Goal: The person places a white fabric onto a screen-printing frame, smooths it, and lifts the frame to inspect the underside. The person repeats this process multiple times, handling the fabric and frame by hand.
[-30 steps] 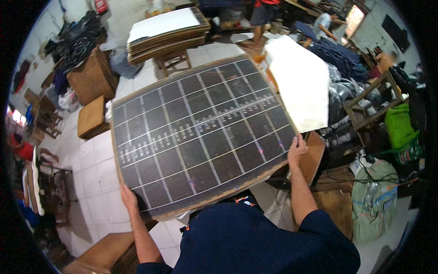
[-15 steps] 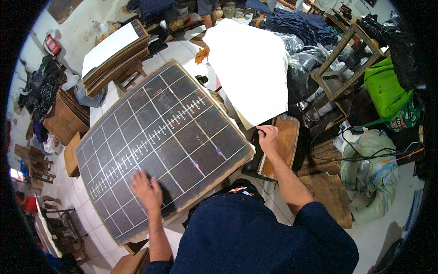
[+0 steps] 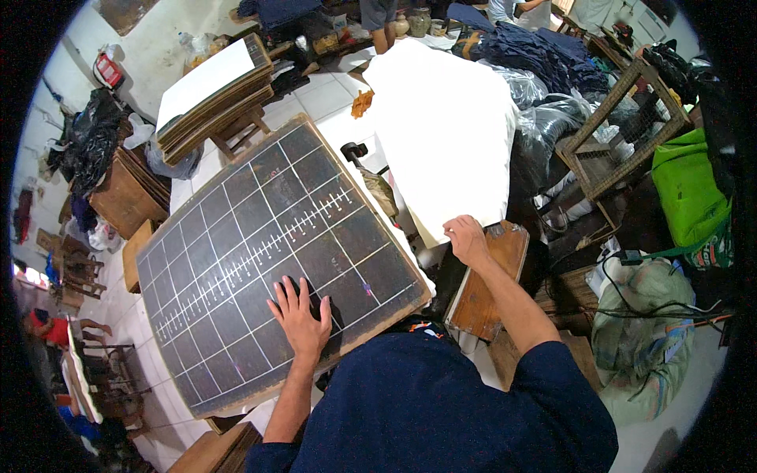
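Note:
A large black board (image 3: pixel 229 331) ruled with white grid lines and a row of short tick marks lies at a tilt before me. Over its near right part my left hand (image 3: pixel 302 322) is spread with its fingers apart, holding nothing; whether it touches the board I cannot tell. To the right of the board is a stack of large white sheets (image 3: pixel 445 134). My right hand (image 3: pixel 471 240) is at the near corner of this stack, finger and thumb pinched on the edge of a white sheet. How many layers it grips is hidden.
A wooden bench (image 3: pixel 501 276) stands under my right forearm. Boards topped with a white sheet (image 3: pixel 205 79) are piled at the far left. A mesh-sided wooden frame (image 3: pixel 623 130), a green bag (image 3: pixel 690 177) and a pale sack (image 3: pixel 643 331) with cables crowd the right. Other people are farther off.
My left hand has moved right across the board and spread its fingers. The right hand has come onto the near corner of the white sheets. The whole view has shifted a little.

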